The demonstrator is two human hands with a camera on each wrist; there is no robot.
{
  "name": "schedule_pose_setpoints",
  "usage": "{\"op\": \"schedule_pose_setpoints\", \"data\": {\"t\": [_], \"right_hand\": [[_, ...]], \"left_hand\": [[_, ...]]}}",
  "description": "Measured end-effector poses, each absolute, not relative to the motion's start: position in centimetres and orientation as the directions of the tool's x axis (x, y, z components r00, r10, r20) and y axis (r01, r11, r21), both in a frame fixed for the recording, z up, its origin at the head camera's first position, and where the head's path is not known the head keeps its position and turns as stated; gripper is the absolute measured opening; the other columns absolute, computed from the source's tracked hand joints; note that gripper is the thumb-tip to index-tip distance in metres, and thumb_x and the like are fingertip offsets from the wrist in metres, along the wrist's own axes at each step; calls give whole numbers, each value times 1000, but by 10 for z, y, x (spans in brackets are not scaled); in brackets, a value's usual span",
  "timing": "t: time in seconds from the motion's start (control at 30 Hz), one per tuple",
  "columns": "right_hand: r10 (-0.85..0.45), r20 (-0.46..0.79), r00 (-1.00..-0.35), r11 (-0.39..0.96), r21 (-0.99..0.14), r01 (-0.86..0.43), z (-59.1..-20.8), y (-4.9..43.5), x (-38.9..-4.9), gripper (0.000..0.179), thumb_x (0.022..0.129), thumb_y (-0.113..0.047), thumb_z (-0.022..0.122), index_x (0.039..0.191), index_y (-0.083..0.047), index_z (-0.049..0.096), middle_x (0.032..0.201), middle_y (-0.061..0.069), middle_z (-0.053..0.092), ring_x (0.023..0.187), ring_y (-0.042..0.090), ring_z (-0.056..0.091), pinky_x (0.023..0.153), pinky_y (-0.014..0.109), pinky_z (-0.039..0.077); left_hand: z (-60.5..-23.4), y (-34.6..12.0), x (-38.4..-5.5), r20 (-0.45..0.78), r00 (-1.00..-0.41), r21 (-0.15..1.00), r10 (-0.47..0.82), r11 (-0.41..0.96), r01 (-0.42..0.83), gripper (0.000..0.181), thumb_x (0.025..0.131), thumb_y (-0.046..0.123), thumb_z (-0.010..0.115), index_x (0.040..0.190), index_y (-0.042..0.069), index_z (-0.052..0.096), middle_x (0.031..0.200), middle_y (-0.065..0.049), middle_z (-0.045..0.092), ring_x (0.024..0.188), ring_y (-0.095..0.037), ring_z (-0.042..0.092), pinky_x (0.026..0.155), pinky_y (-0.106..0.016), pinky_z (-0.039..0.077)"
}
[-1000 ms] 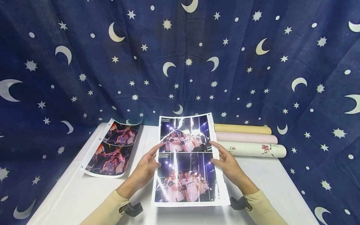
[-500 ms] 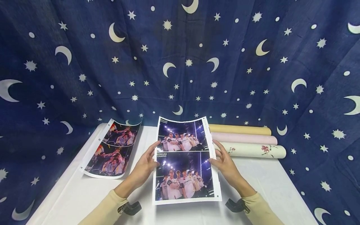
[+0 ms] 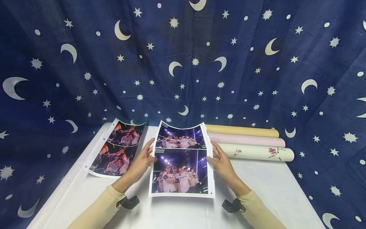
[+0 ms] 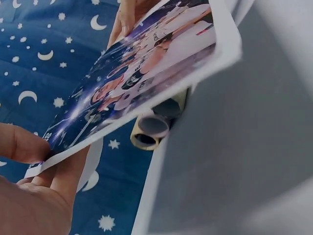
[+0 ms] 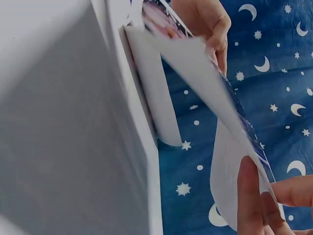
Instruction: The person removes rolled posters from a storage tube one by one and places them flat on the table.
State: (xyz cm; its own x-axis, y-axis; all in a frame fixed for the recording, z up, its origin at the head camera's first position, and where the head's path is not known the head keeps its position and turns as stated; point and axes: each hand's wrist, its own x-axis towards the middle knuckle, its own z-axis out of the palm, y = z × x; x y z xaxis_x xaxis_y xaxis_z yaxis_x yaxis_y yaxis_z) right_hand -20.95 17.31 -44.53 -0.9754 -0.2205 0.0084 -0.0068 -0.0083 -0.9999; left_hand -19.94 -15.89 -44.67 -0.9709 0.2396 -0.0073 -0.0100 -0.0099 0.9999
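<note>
A glossy printed poster with two stacked group photos and white margins is held up in front of the person, over the table. The left hand pinches its left edge; in the left wrist view the thumb lies on the printed face with the fingers underneath. On the right edge, the right hand grips the sheet the same way, its fingers against the white back in the right wrist view. The sheet bows slightly, its top corners curling up.
Left on the white table lies another curled poster with two photos. Three paper rolls, yellow, pink and white with flowers, lie at the back right. Behind hangs a blue moon-and-star curtain.
Both hands have shifted the poster leftward, and its lower edge now sits higher in the head view. The bright glare on its photos has gone. The other poster and the rolls lie where they were.
</note>
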Motion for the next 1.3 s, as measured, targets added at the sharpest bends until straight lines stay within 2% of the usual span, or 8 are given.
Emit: {"op": "schedule_pose_setpoints", "data": {"t": [0.1, 0.17, 0.27, 0.43, 0.53, 0.77, 1.17, 1.3], "right_hand": [[-216, -2, -976, -4, -1000, 3, -446, 168, -213, 79, 93, 5, 52, 158, -21, 15, 153, 17, 39, 89, 10, 71, 74, 37, 61], [-210, -7, -978, 3, -1000, 6, -447, 164, -216, 78, 93, 5, 53, 157, -20, 16, 152, 17, 41, 89, 11, 71, 74, 36, 61], [-195, -15, -981, 2, -1000, 15, -451, 157, -219, 76, 92, 6, 53, 156, -18, 20, 148, 19, 45, 86, 12, 72, 72, 35, 61], [-216, -21, -976, -13, -1000, 24, -455, 140, -226, 75, 93, 4, 54, 156, -18, 20, 149, 20, 45, 94, 16, 71, 78, 36, 60], [-202, -27, -979, -29, -999, 34, -455, 134, -230, 75, 93, 3, 55, 156, -24, 22, 150, 16, 46, 100, 18, 70, 81, 38, 59], [-148, -20, -989, -51, -998, 27, -452, 130, -237, 75, 93, 3, 54, 155, -23, 23, 148, 15, 49, 100, 19, 70, 83, 38, 59], [-127, -39, -991, -63, -997, 47, -461, 114, -254, 69, 92, 0, 58, 150, -30, 33, 142, 12, 55, 95, 17, 70, 79, 35, 58], [-132, -36, -991, -58, -997, 44, -465, 111, -259, 71, 92, 0, 57, 152, -26, 31, 144, 14, 53, 94, 17, 70, 79, 35, 58]], "left_hand": [[-447, -165, -204, -17, -972, 999, 236, 36, -9, 89, 85, -8, 48, 159, 19, 6, 163, -24, 10, 144, -38, 31, 89, -25, 46], [-447, -169, -206, -15, -973, 998, 232, 65, 1, 88, 86, -9, 48, 159, 18, 6, 161, -24, 18, 136, -36, 44, 90, -27, 49], [-445, -175, -207, -14, -974, 995, 225, 101, 9, 87, 86, -10, 48, 159, 17, 7, 159, -25, 26, 112, -22, 61, 83, -24, 52], [-437, -189, -210, 9, -984, 989, 180, 146, 36, 86, 85, -13, 46, 158, 12, 8, 156, -28, 28, 88, -5, 59, 70, -19, 50], [-434, -194, -214, 22, -985, 985, 172, 167, 51, 86, 86, -13, 45, 158, 11, 7, 156, -26, 31, 92, -9, 59, 72, -20, 50], [-430, -193, -230, 25, -989, 958, 143, 279, 65, 77, 87, -8, 50, 156, 7, 17, 154, -21, 38, 123, -33, 55, 99, -35, 49], [-435, -205, -247, 64, -995, 923, 76, 374, 88, 72, 87, -8, 52, 153, 4, 25, 149, -26, 42, 132, -42, 46, 109, -54, 38], [-440, -206, -252, 58, -997, 900, 55, 430, 76, 74, 86, -7, 53, 154, 6, 25, 147, -26, 44, 127, -41, 49, 106, -54, 42]]}}
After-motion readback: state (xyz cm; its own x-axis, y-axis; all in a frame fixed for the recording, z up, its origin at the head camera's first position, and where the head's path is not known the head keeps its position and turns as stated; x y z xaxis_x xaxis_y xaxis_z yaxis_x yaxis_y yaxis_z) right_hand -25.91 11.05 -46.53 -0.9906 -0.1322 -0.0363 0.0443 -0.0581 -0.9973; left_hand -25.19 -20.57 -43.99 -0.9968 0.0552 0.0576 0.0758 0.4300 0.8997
